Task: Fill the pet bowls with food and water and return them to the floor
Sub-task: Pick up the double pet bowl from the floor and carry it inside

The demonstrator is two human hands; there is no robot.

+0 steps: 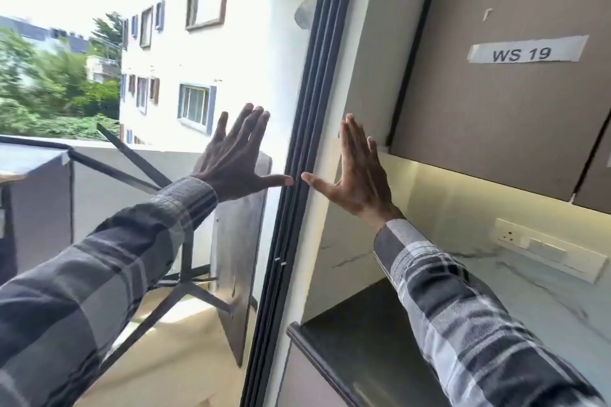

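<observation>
No bowls in sight here: I cannot tell where they are from this view. What I've got in front of me is my two hands, both raised, fingers straight and spread, holding nothing. My left hand (236, 160) is up with its back toward me, fingers pointing up, thumb stuck out to the right. My right hand (358, 172) is beside it, turned edge-on, thumb stuck out to the left. The two thumb tips are near each other, just apart, right in front of the dark door frame (299, 149) that runs from top to bottom through the middle of the view. Whether either hand touches the glass or the frame, I can't tell.

Both arms are in plaid sleeves (109, 271), grey and dark with pale stripes, reaching in from the lower corners.

Left of the frame, through the glass, there's a balcony with a low grey wall (99, 162), a folded table (241, 248) leaning with its black legs toward me, and a pale floor. Beyond that, a white building (185, 59) with framed windows, and green trees (43, 86) off to the left.

Right of the frame, indoors: a brown cabinet (496, 116) overhead with a taped label (525, 51) reading "WS 19", a lit strip under it, a marble backsplash with a white switch plate (545, 248), and a dark counter (357, 337) below.
</observation>
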